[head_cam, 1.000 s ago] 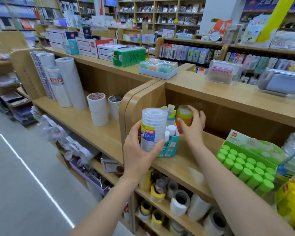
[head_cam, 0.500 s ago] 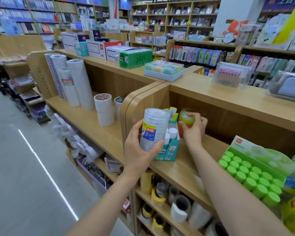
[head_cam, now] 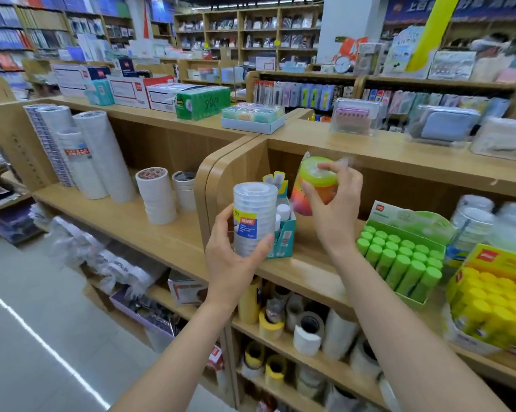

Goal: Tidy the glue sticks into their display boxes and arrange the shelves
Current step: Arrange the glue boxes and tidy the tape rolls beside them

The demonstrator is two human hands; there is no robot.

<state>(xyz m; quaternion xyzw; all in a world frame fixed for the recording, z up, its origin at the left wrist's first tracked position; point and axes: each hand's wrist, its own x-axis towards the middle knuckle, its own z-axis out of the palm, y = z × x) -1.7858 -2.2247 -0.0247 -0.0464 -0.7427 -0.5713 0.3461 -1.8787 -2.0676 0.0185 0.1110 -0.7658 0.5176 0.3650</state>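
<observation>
White-capped glue sticks point(head_cam: 282, 210) stand in a small teal cardboard display box point(head_cam: 286, 234) at the left end of the wooden shelf point(head_cam: 308, 263). The left hand point(head_cam: 233, 264) grips a clear wrapped stack of tape rolls point(head_cam: 252, 215) and the right hand point(head_cam: 335, 215) clasps a multicoloured wrapped tape stack point(head_cam: 313, 188), probably strays crowding that box.

Yellow box point(head_cam: 507, 262) half off-frame, R.

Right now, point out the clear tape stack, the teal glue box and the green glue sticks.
clear tape stack point(head_cam: 245, 225), head view, on its printed label.
teal glue box point(head_cam: 285, 237), head view, on its side wall.
green glue sticks point(head_cam: 404, 251), head view, on a middle cap.
</observation>
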